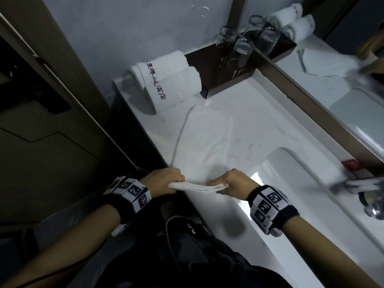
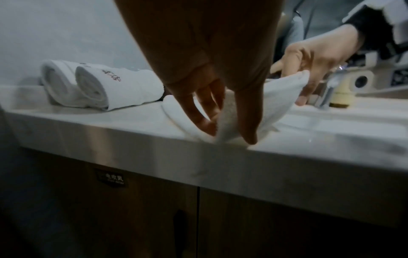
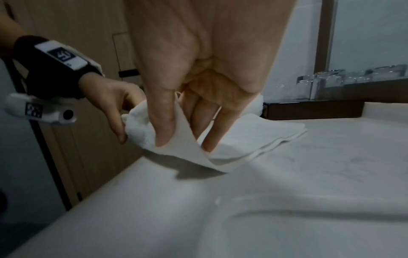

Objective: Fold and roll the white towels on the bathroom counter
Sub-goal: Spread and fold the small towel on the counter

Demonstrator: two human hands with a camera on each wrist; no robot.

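Observation:
A white towel [image 1: 205,140] lies folded lengthwise on the pale counter [image 1: 259,125], running from the front edge toward the back. My left hand [image 1: 166,180] pinches its near left corner between thumb and fingers [image 2: 247,122]. My right hand [image 1: 230,181] pinches the near right corner, thumb [image 3: 162,125] over the cloth. The near end is lifted slightly off the counter edge [image 2: 154,148]. Two rolled white towels [image 1: 166,80] with dark lettering rest at the back left, side by side [image 2: 99,87].
A dark wooden tray [image 1: 224,73] with upturned glasses [image 1: 241,50] stands at the back by the mirror [image 1: 342,80]. The sink basin [image 1: 301,179] and a chrome tap [image 1: 365,188] lie to the right. Dark cabinet doors [image 2: 154,218] are below the counter.

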